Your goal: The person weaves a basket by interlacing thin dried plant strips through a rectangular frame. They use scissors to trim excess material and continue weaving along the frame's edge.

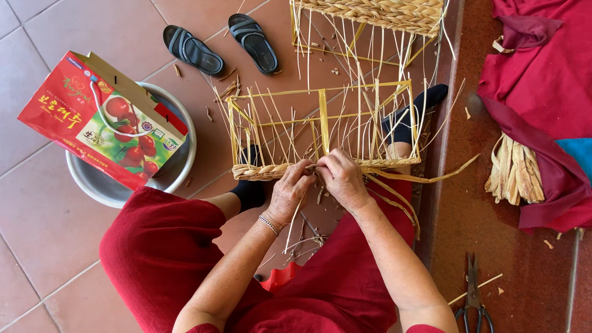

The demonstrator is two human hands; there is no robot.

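Lap: red trousers [154,246] cover both bent knees at the bottom of the view, with a small red object, too hidden to identify, between them.
Left hand [290,191]: fingers curled tight and pinched onto the braided rim [262,171] of the basket frame, a thin straw strand trailing down from under the palm; a bead bracelet [269,224] sits on the wrist.
Right hand [342,179]: just beside the left, nearly touching it, fingers bent narrow around straw strands at the same rim; whether it clamps one strand or several, I cannot tell.
Basket frame [324,120]: a rectangular frame of yellow straw with upright stakes, resting on the tiled floor between feet in black socks [250,191], its near edge half braided.
Loose strands [425,179]: flat straw ribbons run right from the rim, off past the knee.
Scissors [473,299]: lying on the red mat at lower right, well apart from both hands.
Straw bundle [513,171]: on the right, partly under red cloth [542,74].
Metal basin [123,185]: at left, with a red paper bag [98,117] printed with fruit lying across it.
Sandals [222,43]: a dark pair on the tiles, far side.
Woven basket [376,12]: a second straw piece at the top edge, beyond the frame.
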